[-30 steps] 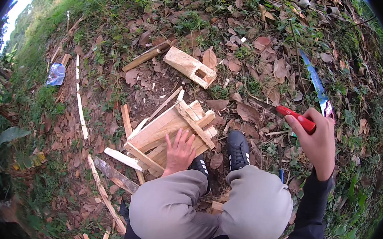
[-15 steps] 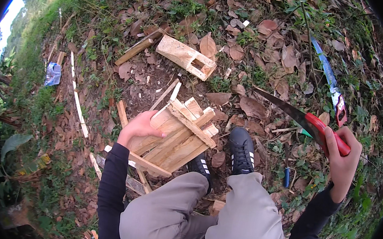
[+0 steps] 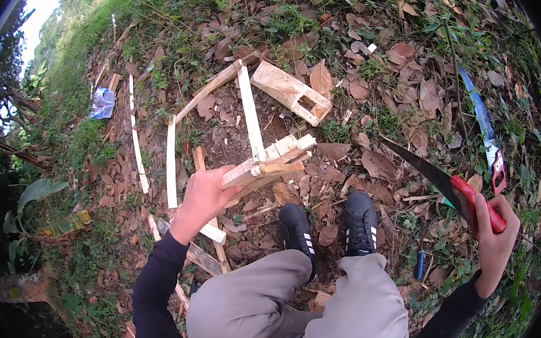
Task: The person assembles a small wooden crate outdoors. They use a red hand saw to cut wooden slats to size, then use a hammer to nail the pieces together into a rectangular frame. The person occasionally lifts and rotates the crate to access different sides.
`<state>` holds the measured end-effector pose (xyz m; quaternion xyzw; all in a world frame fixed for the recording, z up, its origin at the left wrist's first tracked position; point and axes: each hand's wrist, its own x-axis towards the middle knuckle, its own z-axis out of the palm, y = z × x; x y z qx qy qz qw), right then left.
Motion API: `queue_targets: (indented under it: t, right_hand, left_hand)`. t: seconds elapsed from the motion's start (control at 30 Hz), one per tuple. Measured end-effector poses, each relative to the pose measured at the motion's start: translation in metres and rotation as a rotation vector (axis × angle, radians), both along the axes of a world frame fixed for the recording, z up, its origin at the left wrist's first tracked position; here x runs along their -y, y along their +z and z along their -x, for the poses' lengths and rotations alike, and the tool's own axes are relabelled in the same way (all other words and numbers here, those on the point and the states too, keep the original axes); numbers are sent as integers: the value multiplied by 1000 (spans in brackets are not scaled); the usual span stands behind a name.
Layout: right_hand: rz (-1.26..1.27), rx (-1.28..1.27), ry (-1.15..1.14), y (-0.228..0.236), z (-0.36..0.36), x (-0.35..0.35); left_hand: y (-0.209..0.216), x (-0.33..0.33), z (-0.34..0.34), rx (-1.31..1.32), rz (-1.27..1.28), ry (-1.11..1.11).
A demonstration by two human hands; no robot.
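My left hand (image 3: 202, 198) is closed around the edge of a small slatted wooden stool (image 3: 249, 112), which is tipped on its side. Its pale legs and a crossbar point away from me, and the planks of its top are seen nearly edge-on. Off to the right, my right hand (image 3: 497, 239) grips the red handle of a handsaw (image 3: 426, 171). The saw's dark blade points forward and left, apart from the wood.
Beyond the stool lies a wood block with a rectangular slot (image 3: 284, 88). A second saw (image 3: 481, 116) with a red handle rests at the far right. A blue-handled tool (image 3: 419, 266) is by my shoe (image 3: 361, 222). Wood strips (image 3: 137, 135) and a plastic bag (image 3: 102, 103) are on the left.
My left hand has turned the stool, so its top went from facing me to edge-on and its legs came into sight. The right hand still holds the handsaw.
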<state>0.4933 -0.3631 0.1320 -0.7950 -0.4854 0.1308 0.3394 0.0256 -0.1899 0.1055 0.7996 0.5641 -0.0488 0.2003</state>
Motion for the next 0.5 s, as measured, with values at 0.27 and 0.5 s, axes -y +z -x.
queue_targets:
  t: [0.27,0.5]
  right_hand:
    - [32,-139,-53,-3,0,7]
    - [66,-250,-177,-15,-13,12]
  left_hand:
    - [-123,63,25,110,-565,-41]
    - [-208,110,17,78,-629,3]
